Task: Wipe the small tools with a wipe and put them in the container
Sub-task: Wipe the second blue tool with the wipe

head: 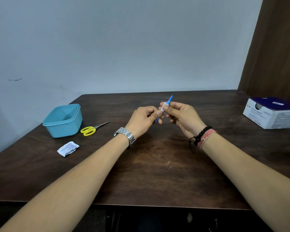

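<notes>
Hands mid-table: left hand (145,118) pinching blue tool (169,99), right hand (179,114) pinching wipe (163,109) around it; pointed far tip risks pricking fingers.

Both bare forearms reached forward and converged, the left hand (145,118) curled with its fingers (158,114) pinched shut, the right hand (182,118) turned palm-inward, its fingers (166,108) closed just beside the left's.

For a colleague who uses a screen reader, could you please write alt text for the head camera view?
Above a dark wooden table, the left hand holds a thin blue tool while the right hand wraps a white wipe around it. A teal container, yellow scissors and a torn wrapper lie left; a swab box sits far right.
</notes>
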Demonstrator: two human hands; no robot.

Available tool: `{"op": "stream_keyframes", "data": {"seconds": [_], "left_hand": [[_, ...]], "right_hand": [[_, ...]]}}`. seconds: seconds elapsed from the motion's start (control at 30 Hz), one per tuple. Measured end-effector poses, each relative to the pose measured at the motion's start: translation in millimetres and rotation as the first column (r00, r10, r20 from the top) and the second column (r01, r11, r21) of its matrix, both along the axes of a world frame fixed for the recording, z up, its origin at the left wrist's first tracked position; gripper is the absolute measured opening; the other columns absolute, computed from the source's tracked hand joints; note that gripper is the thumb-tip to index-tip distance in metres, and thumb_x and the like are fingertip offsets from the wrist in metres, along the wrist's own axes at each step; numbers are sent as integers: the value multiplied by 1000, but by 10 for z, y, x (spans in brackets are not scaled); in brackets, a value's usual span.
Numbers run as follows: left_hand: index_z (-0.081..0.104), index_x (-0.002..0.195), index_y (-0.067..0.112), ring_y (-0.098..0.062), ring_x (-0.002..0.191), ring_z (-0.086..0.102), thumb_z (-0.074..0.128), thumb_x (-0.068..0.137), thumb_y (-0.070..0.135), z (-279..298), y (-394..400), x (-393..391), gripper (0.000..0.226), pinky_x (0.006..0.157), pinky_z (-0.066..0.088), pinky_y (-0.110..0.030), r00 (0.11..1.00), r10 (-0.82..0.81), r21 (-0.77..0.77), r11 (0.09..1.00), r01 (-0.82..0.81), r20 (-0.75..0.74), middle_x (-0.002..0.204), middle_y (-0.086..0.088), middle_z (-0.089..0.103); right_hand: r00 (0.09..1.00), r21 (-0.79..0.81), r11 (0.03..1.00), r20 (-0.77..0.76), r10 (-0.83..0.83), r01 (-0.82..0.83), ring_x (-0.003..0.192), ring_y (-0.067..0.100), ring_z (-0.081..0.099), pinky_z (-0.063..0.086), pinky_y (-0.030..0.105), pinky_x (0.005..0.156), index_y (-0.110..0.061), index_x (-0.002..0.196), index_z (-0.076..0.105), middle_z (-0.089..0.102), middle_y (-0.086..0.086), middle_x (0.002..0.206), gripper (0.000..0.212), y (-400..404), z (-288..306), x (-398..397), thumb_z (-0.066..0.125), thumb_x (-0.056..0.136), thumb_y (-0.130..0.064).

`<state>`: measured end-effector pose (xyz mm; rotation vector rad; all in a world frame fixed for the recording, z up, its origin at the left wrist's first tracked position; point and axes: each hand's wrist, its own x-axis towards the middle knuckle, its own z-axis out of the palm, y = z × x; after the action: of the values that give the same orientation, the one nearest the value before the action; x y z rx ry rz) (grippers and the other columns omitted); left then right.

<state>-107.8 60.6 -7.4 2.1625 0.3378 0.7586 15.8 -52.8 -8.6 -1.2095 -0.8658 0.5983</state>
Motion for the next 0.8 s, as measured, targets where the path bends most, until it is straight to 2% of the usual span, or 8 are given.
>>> {"op": "stream_keyframes", "data": {"seconds": [0.17,0.23,0.37,0.47,0.53,0.63,0.7,0.8], "left_hand": [[64,72,23,2,63,60,75,82,32,4,27,-11,17,66,47,-18,998,44,-15,999,-44,46,67,10,69],[63,71,22,-2,66,62,79,77,35,-3,43,-15,21,69,50,-23,995,67,-19,998,-66,68,68,9,69],[66,87,20,-17,73,63,62,91,43,1,3,-7,24,74,53,-41,993,32,-71,997,-24,112,77,1,68],[65,102,32,-6,78,60,55,96,39,38,-17,3,13,71,54,-30,981,32,-123,992,-8,192,91,11,70],[66,107,33,-7,83,63,55,97,33,59,-28,-1,15,73,55,-28,974,15,-181,983,27,226,94,10,71],[73,101,23,-11,91,68,57,97,25,54,-36,-13,17,70,57,-28,973,-36,-248,964,94,228,93,5,74],[74,94,19,-8,85,68,61,94,22,61,-36,-24,13,66,54,-23,970,-30,-285,953,101,243,87,8,73],[70,80,19,-11,71,61,69,88,23,75,-9,-27,9,70,56,-35,959,18,-354,931,88,283,75,8,66]], "right_hand": [[1000,-10,1000,11,5,-5,64,0,54,41,15,57,-17,93,76,74,-10,95,10,1,0,13,68,89,-22],[1000,-13,1000,18,10,-10,65,1,54,41,14,56,-17,94,76,74,-12,91,11,10,-8,-1,68,89,-22],[1000,21,1000,-27,-4,5,63,2,54,42,16,57,-19,97,75,72,-9,83,11,2,21,16,67,89,-20],[998,-25,1000,59,-7,9,61,3,54,42,17,57,-19,95,75,74,-3,86,9,-2,25,34,68,89,-20],[990,-88,995,134,52,-40,60,2,55,41,15,55,-17,92,75,75,0,87,7,18,-5,-11,69,88,-20],[967,-158,982,215,134,-101,60,1,56,43,15,55,-16,88,75,75,0,85,6,48,-52,-75,70,88,-19],[962,-171,978,226,154,-117,62,1,56,43,15,56,-16,88,75,75,-1,86,7,44,-49,-76,69,88,-21],[966,-160,980,209,152,-119,62,1,56,44,14,56,-17,91,76,75,-3,87,9,27,-31,-51,69,88,-22]]}}
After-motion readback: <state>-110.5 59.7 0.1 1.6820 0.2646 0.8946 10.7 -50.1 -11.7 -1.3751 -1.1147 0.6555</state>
